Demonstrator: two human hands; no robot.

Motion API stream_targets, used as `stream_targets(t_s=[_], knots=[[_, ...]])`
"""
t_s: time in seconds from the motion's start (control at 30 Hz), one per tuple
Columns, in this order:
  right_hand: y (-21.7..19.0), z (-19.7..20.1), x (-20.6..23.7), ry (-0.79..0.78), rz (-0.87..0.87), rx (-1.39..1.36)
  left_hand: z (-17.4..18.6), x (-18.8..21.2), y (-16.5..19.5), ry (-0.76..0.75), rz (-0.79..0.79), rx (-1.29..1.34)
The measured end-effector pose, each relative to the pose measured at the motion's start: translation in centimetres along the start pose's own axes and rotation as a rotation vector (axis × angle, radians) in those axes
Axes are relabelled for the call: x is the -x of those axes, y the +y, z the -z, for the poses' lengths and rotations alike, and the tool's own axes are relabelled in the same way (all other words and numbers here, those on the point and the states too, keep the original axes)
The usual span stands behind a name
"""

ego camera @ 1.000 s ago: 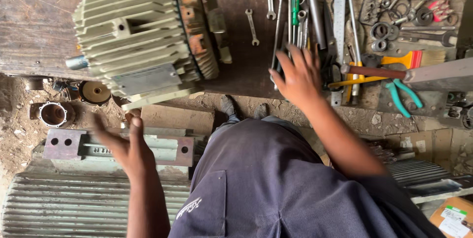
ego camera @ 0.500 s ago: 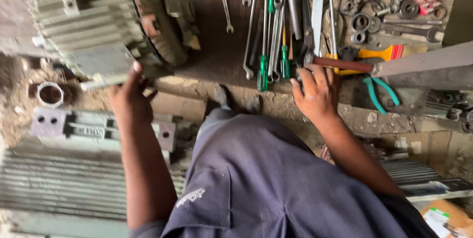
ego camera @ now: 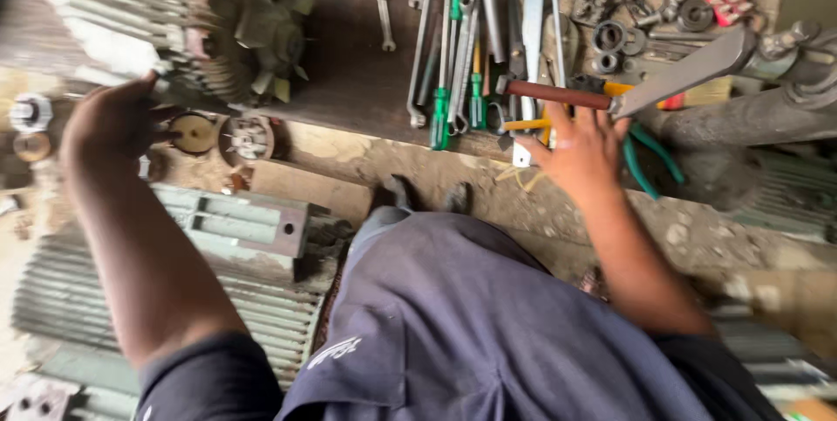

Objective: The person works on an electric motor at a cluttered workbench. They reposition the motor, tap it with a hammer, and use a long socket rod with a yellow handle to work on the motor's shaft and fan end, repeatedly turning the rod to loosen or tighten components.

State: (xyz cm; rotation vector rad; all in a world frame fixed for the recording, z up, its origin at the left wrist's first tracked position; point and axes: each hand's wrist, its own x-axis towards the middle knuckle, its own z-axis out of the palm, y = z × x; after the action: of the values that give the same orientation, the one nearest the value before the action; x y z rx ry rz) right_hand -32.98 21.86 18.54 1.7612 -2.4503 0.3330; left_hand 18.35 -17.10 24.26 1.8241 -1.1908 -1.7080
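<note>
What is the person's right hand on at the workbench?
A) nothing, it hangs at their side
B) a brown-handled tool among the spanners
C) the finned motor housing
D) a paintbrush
B: the right hand lies against the brown-handled tool, while the left hand touches the finned motor housing.

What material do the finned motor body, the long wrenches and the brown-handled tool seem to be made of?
Motor body: probably cast metal, painted pale green, with ribbed fins, blurred here. Long wrenches: bare steel, grey and shiny. Brown-handled tool above the right hand: flat grey metal blade; the handle may be wood or plastic.
</note>
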Motion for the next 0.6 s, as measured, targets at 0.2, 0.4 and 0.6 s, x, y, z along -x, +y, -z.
stream_targets(t_s=[0.2, 0.4, 0.6], knots=[[2.7, -0.9, -0.3, -0.009, 0.121, -0.230, -1.1, -0.9, -3.4, 0.181, -0.190, 0.015], [1.8, 0.8, 3.6, 0.147, 0.196, -0.162, -11.1, 4.4, -13.0, 0.273, -0.303, -0.123], [-1.0, 8.0, 9.6, 0.142, 0.402, -0.308, -23.1, 12.4, -13.4, -0.545, -0.201, -0.168]])
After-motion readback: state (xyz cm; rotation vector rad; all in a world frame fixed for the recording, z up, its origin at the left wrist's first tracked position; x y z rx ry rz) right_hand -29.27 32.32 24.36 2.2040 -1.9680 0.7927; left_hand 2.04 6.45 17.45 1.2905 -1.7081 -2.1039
